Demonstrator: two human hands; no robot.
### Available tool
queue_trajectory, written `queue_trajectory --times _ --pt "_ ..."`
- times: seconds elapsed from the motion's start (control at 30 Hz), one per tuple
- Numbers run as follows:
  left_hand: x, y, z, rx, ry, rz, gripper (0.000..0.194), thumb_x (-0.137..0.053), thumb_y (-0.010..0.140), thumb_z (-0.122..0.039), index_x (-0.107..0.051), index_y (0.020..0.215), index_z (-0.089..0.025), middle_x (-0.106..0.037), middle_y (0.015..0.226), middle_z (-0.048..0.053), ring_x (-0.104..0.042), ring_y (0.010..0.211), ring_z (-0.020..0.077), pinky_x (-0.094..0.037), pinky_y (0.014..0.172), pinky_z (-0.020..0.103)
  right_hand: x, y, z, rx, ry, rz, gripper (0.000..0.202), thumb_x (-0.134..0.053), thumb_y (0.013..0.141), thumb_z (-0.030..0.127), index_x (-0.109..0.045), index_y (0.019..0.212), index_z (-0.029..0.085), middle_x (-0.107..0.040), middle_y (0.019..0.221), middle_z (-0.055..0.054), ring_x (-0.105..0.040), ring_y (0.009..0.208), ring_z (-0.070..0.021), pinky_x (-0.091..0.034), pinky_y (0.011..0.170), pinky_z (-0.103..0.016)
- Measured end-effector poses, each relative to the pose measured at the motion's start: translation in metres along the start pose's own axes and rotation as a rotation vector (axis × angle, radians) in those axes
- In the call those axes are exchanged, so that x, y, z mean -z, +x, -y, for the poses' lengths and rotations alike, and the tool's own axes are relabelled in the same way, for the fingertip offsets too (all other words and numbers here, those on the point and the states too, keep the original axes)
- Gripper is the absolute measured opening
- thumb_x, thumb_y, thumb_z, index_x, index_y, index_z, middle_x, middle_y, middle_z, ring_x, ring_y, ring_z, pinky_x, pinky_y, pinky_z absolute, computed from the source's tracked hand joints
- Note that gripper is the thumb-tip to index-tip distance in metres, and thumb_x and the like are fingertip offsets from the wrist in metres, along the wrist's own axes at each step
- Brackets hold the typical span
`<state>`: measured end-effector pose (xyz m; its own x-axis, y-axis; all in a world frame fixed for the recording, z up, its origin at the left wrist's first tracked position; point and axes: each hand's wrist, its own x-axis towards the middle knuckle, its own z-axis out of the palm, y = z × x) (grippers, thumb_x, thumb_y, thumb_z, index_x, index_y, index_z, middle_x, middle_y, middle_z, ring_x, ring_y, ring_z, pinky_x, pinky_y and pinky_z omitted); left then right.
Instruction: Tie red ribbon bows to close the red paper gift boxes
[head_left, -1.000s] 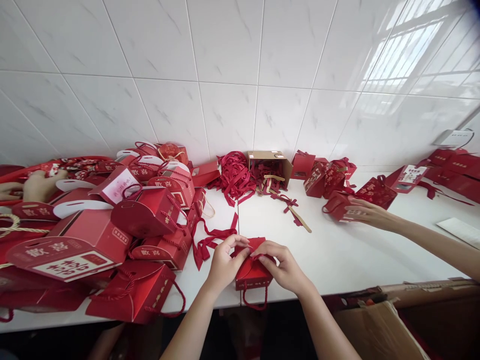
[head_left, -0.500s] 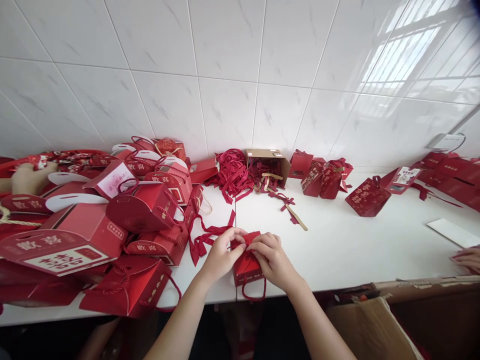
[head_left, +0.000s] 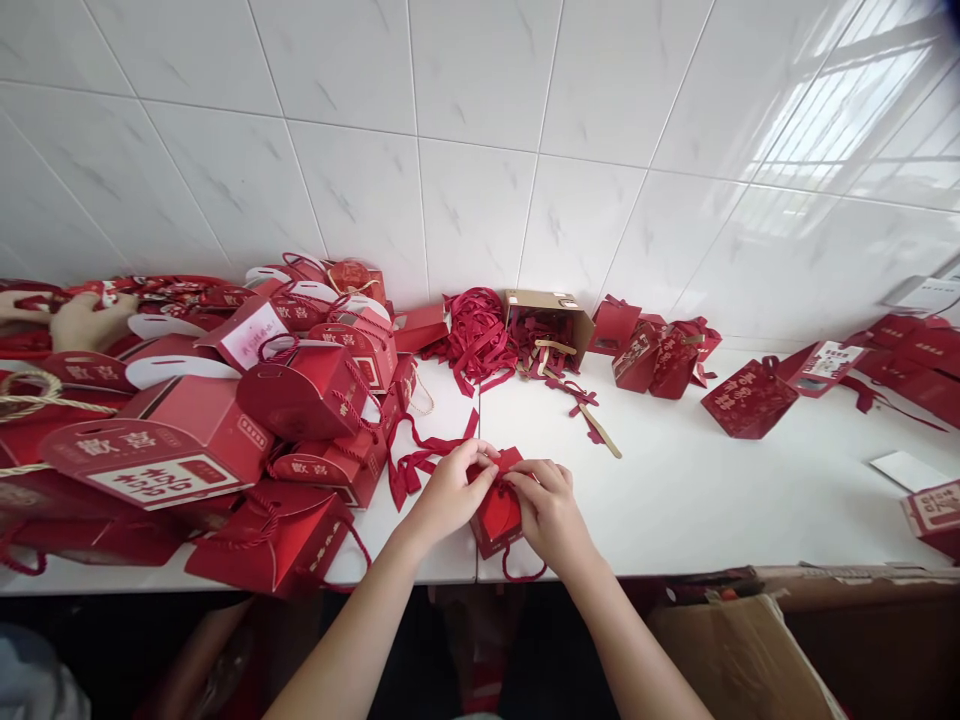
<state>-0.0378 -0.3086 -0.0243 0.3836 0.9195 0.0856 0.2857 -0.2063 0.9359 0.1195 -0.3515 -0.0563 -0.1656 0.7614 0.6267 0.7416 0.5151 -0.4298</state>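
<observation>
A small red gift box [head_left: 498,518] stands on the white table close to its front edge, a loop of red cord hanging from its near side. My left hand [head_left: 456,488] is closed at the left of the box's top, thumb and fingertips pinched together there. From the right, my right hand [head_left: 551,505] grips the top with bent fingers close to the left fingertips. What exactly lies between the fingertips is too small to make out. Just left of my left hand, loose red ribbons [head_left: 409,470] lie on the table.
Red gift boxes [head_left: 225,430] are piled at the left, where another person's hands [head_left: 94,318] reach into red items. A ribbon heap [head_left: 476,335] and an open carton [head_left: 559,300] stand by the wall. More red boxes [head_left: 752,398] stand right; a cardboard box [head_left: 739,650] is below.
The view has shifted a little. Both my hands stay at the top of the box, their fingers slightly moved. At far right, a person's hand has left view and a red box shows there.
</observation>
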Motion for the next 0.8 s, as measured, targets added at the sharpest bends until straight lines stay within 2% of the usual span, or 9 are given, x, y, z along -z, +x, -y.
queue_trajectory --times 0.1,0.23,0.47,0.8 --pt "-0.001 -0.001 -0.003 -0.024 0.052 0.004 0.011 -0.05 0.084 -0.027 -0.054 0.093 -0.021 -0.062 0.093 0.004 -0.06 0.092 0.0194 -0.048 0.085 0.035 -0.003 -0.001 0.002 -0.019 -0.012 -0.037 0.032 -0.041 0.083 -0.001 -0.063 0.096 0.017 -0.062 0.095 -0.008 -0.056 0.085 -0.0194 -0.041 0.08 -0.039" --pt "-0.001 -0.002 0.0 -0.029 0.101 0.014 0.021 -0.06 0.076 -0.023 -0.054 0.096 -0.022 -0.06 0.098 0.003 -0.058 0.097 0.0197 -0.046 0.089 0.036 -0.006 -0.001 0.002 -0.012 0.012 -0.057 0.031 -0.041 0.084 0.001 -0.064 0.098 0.016 -0.061 0.096 -0.01 -0.057 0.087 -0.0202 -0.044 0.079 -0.039" --pt "-0.004 -0.001 0.006 -0.062 0.076 -0.037 0.016 -0.054 0.076 -0.014 -0.053 0.09 -0.021 -0.06 0.093 0.002 -0.058 0.093 0.0187 -0.047 0.087 0.035 -0.007 -0.001 -0.001 -0.055 0.176 -0.094 0.028 -0.045 0.087 0.007 -0.066 0.099 0.021 -0.065 0.096 -0.009 -0.058 0.087 -0.0209 -0.05 0.075 -0.038" --pt "-0.005 0.001 0.01 -0.05 0.039 0.006 0.016 -0.055 0.077 -0.016 -0.052 0.092 -0.022 -0.057 0.093 0.002 -0.057 0.093 0.0181 -0.046 0.088 0.035 -0.001 -0.002 -0.013 -0.006 0.312 -0.001 0.031 -0.049 0.088 0.011 -0.066 0.108 0.027 -0.069 0.105 -0.006 -0.06 0.091 -0.0219 -0.052 0.078 -0.042"
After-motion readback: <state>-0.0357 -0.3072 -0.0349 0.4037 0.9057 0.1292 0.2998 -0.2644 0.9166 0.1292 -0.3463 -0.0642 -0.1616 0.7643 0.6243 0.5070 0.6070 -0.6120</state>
